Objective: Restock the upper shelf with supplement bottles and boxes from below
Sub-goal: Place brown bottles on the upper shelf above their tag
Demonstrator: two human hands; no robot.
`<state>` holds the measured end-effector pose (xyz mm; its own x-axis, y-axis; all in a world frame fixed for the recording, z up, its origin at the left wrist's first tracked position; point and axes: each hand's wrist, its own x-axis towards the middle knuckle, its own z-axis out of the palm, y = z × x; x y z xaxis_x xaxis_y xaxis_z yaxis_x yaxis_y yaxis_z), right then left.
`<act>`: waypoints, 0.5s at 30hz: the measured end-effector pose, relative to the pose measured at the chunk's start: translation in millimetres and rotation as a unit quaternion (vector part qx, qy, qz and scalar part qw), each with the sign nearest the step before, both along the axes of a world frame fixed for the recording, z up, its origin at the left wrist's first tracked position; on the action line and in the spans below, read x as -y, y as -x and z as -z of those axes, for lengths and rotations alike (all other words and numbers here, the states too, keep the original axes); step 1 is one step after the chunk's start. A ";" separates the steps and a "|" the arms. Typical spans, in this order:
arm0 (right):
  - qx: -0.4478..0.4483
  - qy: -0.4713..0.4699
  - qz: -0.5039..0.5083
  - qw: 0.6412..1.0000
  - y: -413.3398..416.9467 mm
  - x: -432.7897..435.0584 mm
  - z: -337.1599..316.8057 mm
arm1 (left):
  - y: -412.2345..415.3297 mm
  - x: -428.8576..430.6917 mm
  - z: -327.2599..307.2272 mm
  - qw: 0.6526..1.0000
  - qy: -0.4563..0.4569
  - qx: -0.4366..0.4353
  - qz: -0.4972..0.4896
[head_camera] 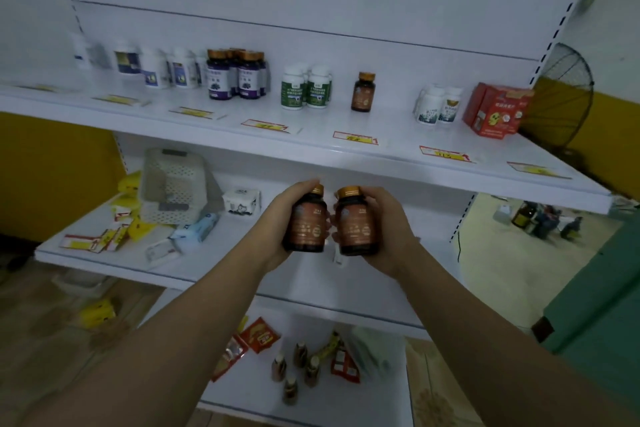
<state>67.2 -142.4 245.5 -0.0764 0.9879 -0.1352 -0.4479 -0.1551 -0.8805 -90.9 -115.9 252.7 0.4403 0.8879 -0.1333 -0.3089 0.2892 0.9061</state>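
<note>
My left hand (277,218) grips a brown supplement bottle (306,224) with a gold cap. My right hand (386,224) grips a second matching brown bottle (356,227). Both bottles are upright, side by side, held just below the front edge of the upper shelf (346,154). On that shelf a single matching brown bottle (363,92) stands alone behind a price tag (355,138). Green-and-white bottles (306,87) stand to its left and white bottles (438,106) to its right.
Purple bottles (235,76) and more white bottles (166,68) line the upper shelf's left; red boxes (495,109) sit at its right end. The middle shelf holds a white basket (173,185) and loose packets. Small bottles (294,367) and red packets lie on the bottom shelf.
</note>
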 end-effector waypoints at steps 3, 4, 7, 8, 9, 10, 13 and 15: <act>0.045 -0.016 -0.010 0.999 17.6 21.1 -17.1 | 14.2 26.2 -15.0 1.000 -0.015 0.003 -0.012; 0.061 -0.027 -0.011 0.998 22.9 27.7 -23.2 | 19.0 33.7 -20.5 1.000 -0.018 0.007 -0.015; 0.082 -0.051 -0.001 0.995 35.7 42.7 -40.6 | 34.4 50.7 -36.2 0.999 -0.032 0.016 -0.019; 0.087 -0.058 0.004 0.995 39.8 46.1 -46.4 | 40.1 54.7 -41.1 0.999 -0.041 0.016 -0.018; 0.092 -0.067 0.009 0.993 44.3 48.5 -52.4 | 45.9 57.3 -46.4 0.998 -0.051 0.014 -0.016; 0.097 -0.076 0.012 0.992 49.1 49.8 -58.8 | 51.9 58.4 -52.6 0.998 -0.060 0.011 -0.013; 0.126 -0.102 0.003 0.987 66.7 51.3 -81.0 | 69.9 57.7 -76.5 0.996 -0.086 0.009 -0.003; 0.133 -0.110 0.014 0.985 79.7 51.0 -96.0 | 80.7 53.6 -92.4 0.994 -0.108 0.011 0.004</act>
<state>-12.5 -193.4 341.4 -0.0397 0.9966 0.0717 -0.1986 0.0624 -0.9781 -171.7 -169.5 345.1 0.4476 0.8916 0.0692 -0.3282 0.0918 0.9401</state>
